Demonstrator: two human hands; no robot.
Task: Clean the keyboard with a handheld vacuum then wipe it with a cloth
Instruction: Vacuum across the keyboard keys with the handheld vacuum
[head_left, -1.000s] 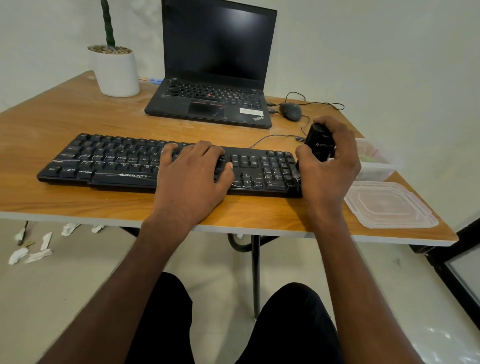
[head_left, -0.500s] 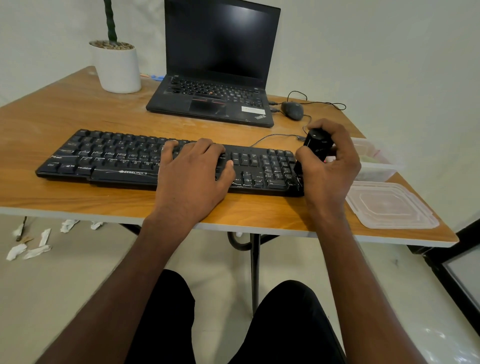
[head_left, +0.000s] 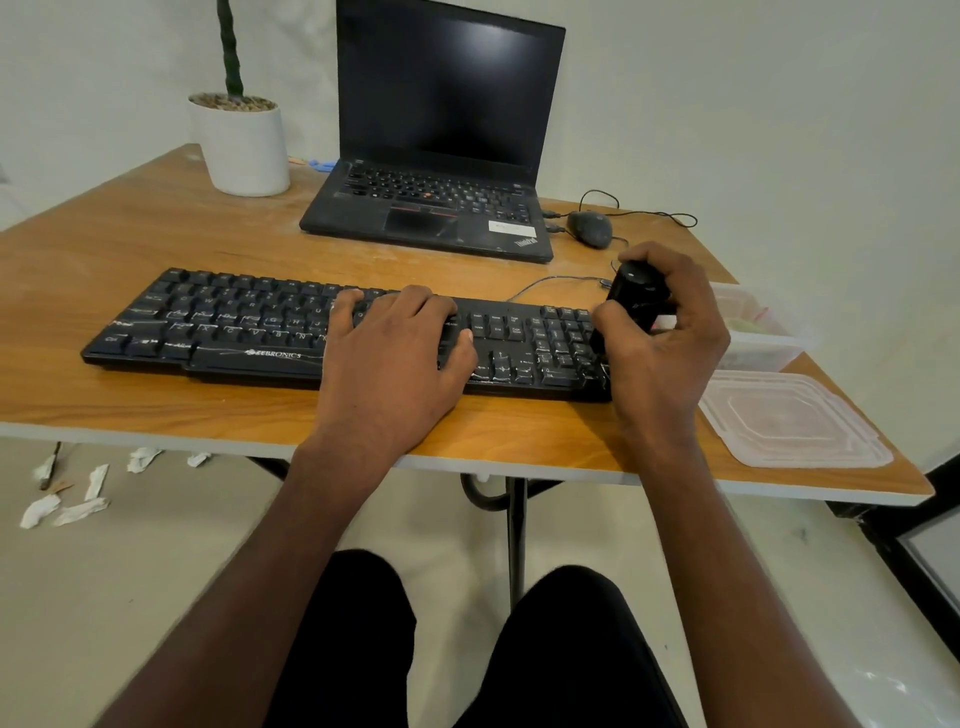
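Nearest me, at the table's (head_left: 156, 415) front edge, both forearms reach up from my lap to the black Zebronics keyboard (head_left: 228, 332), which lies flat with its long axis running left to right, parallel to that edge. My left hand (head_left: 395, 358) rests palm down on the keys right of centre, fingers spread and nearly straight, pressing to hold the board steady and gripping nothing. My right hand (head_left: 665, 338) is curled round the black handheld vacuum (head_left: 631, 299), thumb on the near side and fingers wrapped over the far side. It is tilted, with its lower end over the number pad at the keyboard's right end; whether the nozzle touches the keys I cannot tell.

As I judge it, vacuuming is under way at the right end, so the uncleaned run lies leftward along the long axis, and my left hand sits squarely in that path. It would need to shift before a sweep passes the arrow keys.

White streaks and dust show on the keycaps and along the front strip. I see no cloth.

Just right of the keyboard lie a clear plastic lid (head_left: 795, 421) and, beyond it, a clear container (head_left: 758, 332). Farther back stand 1 mouse (head_left: 589, 228), an open ThinkPad laptop (head_left: 441, 156) and a white plant pot (head_left: 244, 145).
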